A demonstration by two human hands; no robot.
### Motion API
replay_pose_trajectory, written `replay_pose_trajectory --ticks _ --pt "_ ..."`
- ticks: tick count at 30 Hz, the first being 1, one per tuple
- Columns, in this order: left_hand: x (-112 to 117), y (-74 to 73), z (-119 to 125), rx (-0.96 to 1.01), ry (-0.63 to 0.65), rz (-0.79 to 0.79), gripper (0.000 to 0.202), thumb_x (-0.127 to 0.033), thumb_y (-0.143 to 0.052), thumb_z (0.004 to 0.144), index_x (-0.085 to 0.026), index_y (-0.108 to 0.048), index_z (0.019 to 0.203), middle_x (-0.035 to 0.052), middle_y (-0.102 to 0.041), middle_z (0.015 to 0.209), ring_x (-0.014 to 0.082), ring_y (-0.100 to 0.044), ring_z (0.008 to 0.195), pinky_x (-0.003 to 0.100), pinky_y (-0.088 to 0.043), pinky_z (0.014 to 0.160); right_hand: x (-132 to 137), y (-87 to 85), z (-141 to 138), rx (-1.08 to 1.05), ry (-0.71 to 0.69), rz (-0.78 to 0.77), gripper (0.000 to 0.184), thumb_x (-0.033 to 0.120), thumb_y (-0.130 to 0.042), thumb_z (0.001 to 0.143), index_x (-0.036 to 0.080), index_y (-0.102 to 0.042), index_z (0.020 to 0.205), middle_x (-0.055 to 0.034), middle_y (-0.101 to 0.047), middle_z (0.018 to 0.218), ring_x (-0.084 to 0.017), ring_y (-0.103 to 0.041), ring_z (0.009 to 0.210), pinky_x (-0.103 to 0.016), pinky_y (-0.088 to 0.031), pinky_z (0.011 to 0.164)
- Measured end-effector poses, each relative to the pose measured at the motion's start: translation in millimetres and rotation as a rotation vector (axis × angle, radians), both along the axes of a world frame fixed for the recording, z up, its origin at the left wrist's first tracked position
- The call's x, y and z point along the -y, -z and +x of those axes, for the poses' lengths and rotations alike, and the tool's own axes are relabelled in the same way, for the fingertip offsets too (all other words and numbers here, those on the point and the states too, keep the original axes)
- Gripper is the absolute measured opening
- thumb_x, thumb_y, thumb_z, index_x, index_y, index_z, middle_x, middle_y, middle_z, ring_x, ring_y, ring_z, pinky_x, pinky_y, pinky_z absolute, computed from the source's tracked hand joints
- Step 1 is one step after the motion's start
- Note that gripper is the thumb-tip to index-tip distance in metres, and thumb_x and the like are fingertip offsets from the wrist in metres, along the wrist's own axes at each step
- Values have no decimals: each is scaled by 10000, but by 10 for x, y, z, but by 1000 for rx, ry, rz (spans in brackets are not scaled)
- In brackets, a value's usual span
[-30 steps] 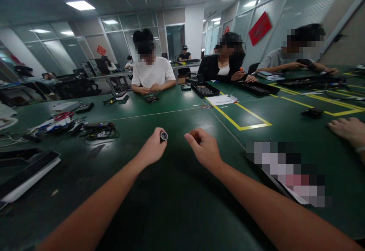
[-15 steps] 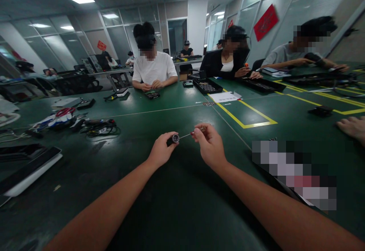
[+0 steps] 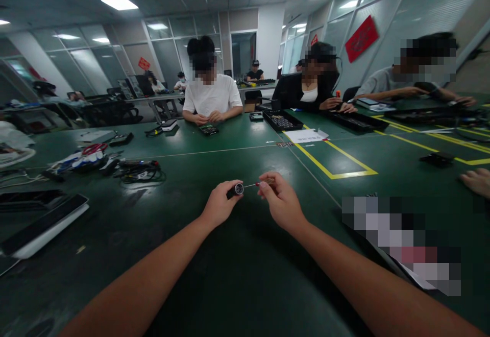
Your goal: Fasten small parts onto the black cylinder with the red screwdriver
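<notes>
Above the green table, my left hand is closed around a small black cylinder with a silvery ring at its end; the round end faces the camera. My right hand pinches the handle of a thin screwdriver, whose handle is reddish and partly hidden by the fingers. The screwdriver's slim metal shaft points left to the ringed end of the cylinder. Whether its tip touches the inside cannot be made out.
Bundled cables and a white-and-black device lie to the left. Yellow tape marks the table ahead, near a paper sheet and a black tray. Co-workers sit opposite; another person's hand rests at right.
The camera view has tilted slightly, so the scene sits a little lower and further right. The screwdriver's shaft looks more level and less of it shows. Both hands keep their hold.
</notes>
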State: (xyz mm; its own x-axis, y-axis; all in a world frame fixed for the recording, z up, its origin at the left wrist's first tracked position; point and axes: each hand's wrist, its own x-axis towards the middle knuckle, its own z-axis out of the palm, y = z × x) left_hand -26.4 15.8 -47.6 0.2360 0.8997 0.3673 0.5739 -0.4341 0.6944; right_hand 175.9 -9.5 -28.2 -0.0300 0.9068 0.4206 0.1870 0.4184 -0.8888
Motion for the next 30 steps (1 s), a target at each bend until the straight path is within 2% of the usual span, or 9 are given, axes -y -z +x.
replay_pose_trajectory --ticks 3,7,11,15,18,20,24,27,30 --pt "3 -4 0 -31 0 12 363 -147 -697 883 -253 -684 1230 51 -709 1161 247 -623 1112 437 -462 1024 29 -22 -10 12 -15 13 244 453 -514 993 241 -614 1060 2 -656 775 -180 -634 710 -320 -498 696" --pt "19 -26 12 -59 21 34 372 -139 -713 872 -258 -688 1223 44 -717 1165 249 -624 1112 442 -454 1035 56 -78 -25 79 113 29 400 527 -407 1029 240 -684 991 2 -622 670 -192 -619 642 -319 -463 636" --pt "37 -50 21 -98 45 45 378 -153 -726 870 -272 -690 1227 43 -722 1183 259 -620 1132 461 -440 1054 71 -114 -34 145 231 63 380 496 -424 1021 233 -698 1033 -40 -715 805 -220 -659 711 -337 -471 672" --pt "41 -48 21 -126 43 52 386 -151 -741 861 -269 -695 1225 45 -725 1186 265 -623 1127 463 -441 1036 67 -100 -26 124 232 54 303 410 -414 1010 226 -633 1108 -45 -728 865 -221 -662 737 -341 -472 696" --pt "32 -29 17 -128 41 64 389 -158 -740 866 -272 -689 1234 43 -724 1193 263 -623 1128 465 -439 1030 39 -83 -5 71 210 39 242 358 -417 983 233 -616 1040 -28 -706 839 -216 -650 744 -333 -467 689" --pt "26 -18 15 -135 53 75 378 -166 -738 869 -273 -691 1228 45 -727 1188 262 -629 1120 467 -442 1025 17 -82 9 55 197 20 246 380 -421 984 239 -621 964 -15 -684 781 -208 -631 702 -322 -452 647" --pt "33 -31 22 -150 60 71 355 -176 -729 871 -268 -698 1213 54 -732 1176 267 -636 1105 476 -447 1018 -6 -105 23 113 217 3 401 505 -402 1009 231 -668 887 -21 -679 713 -205 -622 635 -321 -427 601" --pt "50 -59 30 -166 65 56 354 -186 -734 867 -269 -701 1210 54 -734 1170 269 -638 1092 481 -450 1011 -11 -111 27 155 229 24 363 481 -434 997 223 -689 997 -32 -696 735 -224 -648 674 -328 -438 624" --pt "57 -68 33 -159 55 55 367 -181 -736 864 -276 -698 1217 49 -732 1171 267 -638 1087 475 -452 1010 -21 -91 35 141 222 -2 311 409 -445 973 218 -643 1118 -16 -672 718 -217 -623 636 -325 -429 602"
